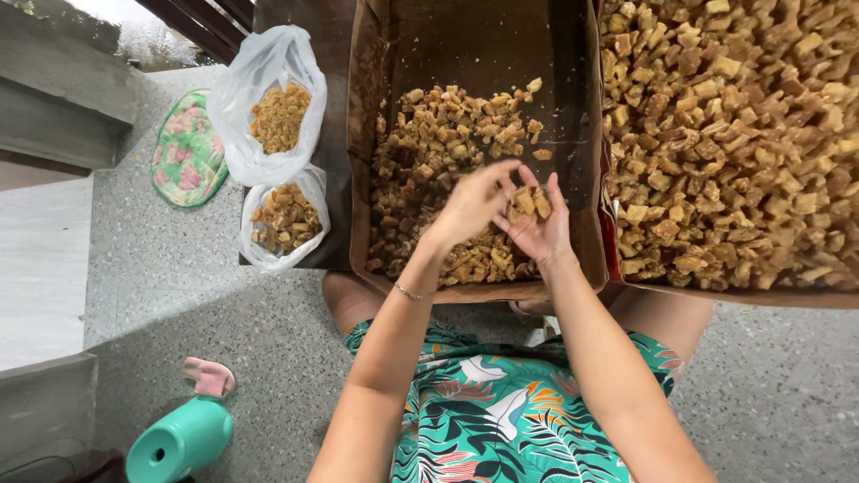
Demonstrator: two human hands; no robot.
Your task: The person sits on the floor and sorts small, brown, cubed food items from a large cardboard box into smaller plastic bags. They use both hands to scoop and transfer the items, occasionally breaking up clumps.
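Both my hands meet over a brown cardboard box partly filled with small tan and brown chunks. My right hand is cupped palm up and holds a few of these chunks. My left hand bends over it, its fingertips touching the pieces in the right palm. A thin bracelet circles my left wrist. A second box on the right is heaped full of the same chunks.
Two open clear plastic bags of sorted pieces sit left of the box on a dark board. A floral cushion lies on the speckled floor. A teal cylindrical object and a pink slipper are at lower left.
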